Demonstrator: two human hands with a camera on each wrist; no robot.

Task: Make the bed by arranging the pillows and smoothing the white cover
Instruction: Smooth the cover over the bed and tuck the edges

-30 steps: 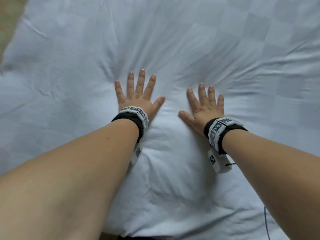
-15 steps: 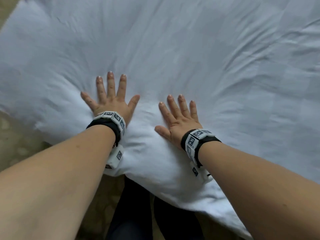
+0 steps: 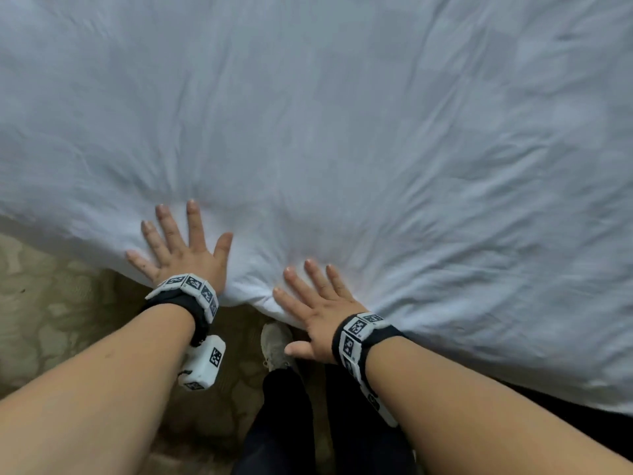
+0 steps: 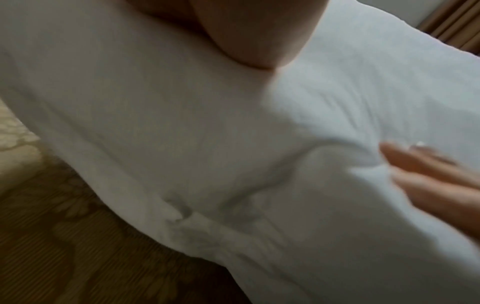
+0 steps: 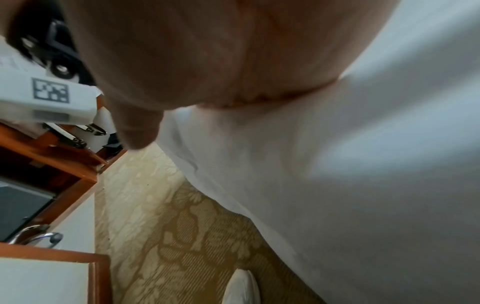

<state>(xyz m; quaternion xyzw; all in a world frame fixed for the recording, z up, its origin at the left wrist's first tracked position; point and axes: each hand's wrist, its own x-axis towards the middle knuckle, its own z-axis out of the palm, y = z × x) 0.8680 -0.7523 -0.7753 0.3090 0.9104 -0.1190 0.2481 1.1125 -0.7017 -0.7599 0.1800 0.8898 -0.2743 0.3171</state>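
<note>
The white cover (image 3: 342, 132) fills most of the head view, creased in lines that fan out from my hands. My left hand (image 3: 181, 248) lies flat on its near edge with fingers spread. My right hand (image 3: 315, 303) presses flat beside it at the cover's hanging corner, its thumb off the edge. In the left wrist view the cover (image 4: 207, 144) bulges under my palm, and the right hand's fingers (image 4: 428, 174) show blurred at the right. The right wrist view has my palm (image 5: 207, 61) on the cover (image 5: 363, 164). No pillows are in view.
Patterned beige carpet (image 3: 51, 320) lies below the bed edge at the left. My dark-trousered legs and a light shoe (image 3: 275, 341) stand against the bed. A wooden desk (image 5: 64, 164) with items on it stands across the carpet strip.
Both hands have slid back across the cover towards me, from the middle of the bed to its near edge. The carpet and my legs have come into view.
</note>
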